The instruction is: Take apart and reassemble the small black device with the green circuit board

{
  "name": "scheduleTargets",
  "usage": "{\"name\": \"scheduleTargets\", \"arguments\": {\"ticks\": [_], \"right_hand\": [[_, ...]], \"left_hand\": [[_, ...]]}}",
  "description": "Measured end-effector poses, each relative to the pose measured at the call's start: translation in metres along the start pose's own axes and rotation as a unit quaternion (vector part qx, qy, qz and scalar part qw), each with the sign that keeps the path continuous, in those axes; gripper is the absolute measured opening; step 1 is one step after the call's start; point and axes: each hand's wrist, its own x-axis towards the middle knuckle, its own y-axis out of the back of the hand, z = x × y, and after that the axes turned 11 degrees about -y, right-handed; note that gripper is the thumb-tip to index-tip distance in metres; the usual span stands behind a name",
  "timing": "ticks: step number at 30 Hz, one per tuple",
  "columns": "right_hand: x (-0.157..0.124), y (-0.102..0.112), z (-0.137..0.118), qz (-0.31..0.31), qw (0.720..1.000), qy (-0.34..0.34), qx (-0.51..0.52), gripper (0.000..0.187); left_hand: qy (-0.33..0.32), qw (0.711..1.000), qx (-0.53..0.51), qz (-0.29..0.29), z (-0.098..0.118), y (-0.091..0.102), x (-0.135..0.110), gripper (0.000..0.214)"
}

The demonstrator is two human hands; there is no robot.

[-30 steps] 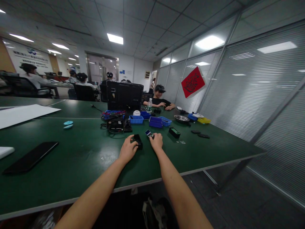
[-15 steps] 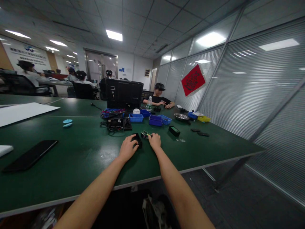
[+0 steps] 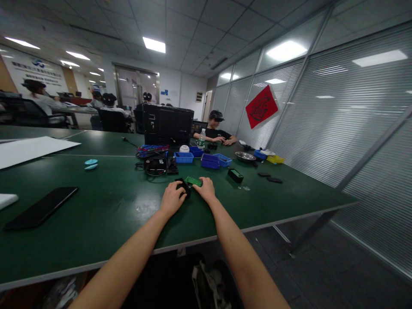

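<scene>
My left hand is closed around a small black plastic case on the green table, thumb on its near side. Between the thumb and fingers of my right hand is a green circuit board, tilted with its flat green face showing. The board's left end is close to the black case; whether they touch I cannot tell. To the right stands another black case with a green board visible in its top. Small clear pieces lie near it.
Blue bins, a metal bowl and a black boxy device with cables stand beyond my hands. A monitor stands behind them. A black phone-like slab lies at left. Across the table sits a person.
My right hand has turned the circuit board, so its flat green face now shows instead of the side with parts. My left hand stays on the black case.
</scene>
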Motion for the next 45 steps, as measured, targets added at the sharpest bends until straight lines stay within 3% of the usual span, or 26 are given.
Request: {"name": "scheduleTargets", "arguments": {"ticks": [8, 12, 17, 24, 40, 43, 45], "right_hand": [[0.003, 0.0, 0.004, -0.062, 0.998, 0.011, 0.014, 0.04], [0.007, -0.001, 0.008, -0.053, 0.998, 0.003, 0.016, 0.04], [0.011, 0.003, 0.013, -0.016, 0.998, -0.064, -0.013, 0.042], [0.011, 0.008, 0.013, -0.028, 0.997, -0.074, 0.004, 0.049], [0.012, 0.005, 0.016, -0.031, 0.997, -0.052, 0.053, 0.039], [0.013, 0.008, 0.012, -0.021, 0.989, -0.073, 0.128, 0.038], [0.013, 0.011, 0.007, -0.042, 0.963, -0.101, 0.246, 0.042]], "left_hand": [[-0.004, 0.999, 0.032, 0.008, 0.006, 0.007, -0.001, 0.01], [-0.002, 1.0, 0.027, 0.005, 0.008, 0.012, 0.0, 0.024], [0.093, 0.995, 0.011, 0.041, -0.014, 0.007, 0.0, 0.069], [0.152, 0.977, -0.143, -0.052, -0.043, -0.003, -0.004, 0.09], [0.128, 0.982, -0.118, -0.075, -0.041, -0.005, -0.006, 0.07], [0.131, 0.981, -0.111, -0.095, -0.04, -0.004, -0.005, 0.061], [0.134, 0.98, -0.106, -0.103, -0.039, -0.003, -0.005, 0.06]]}}
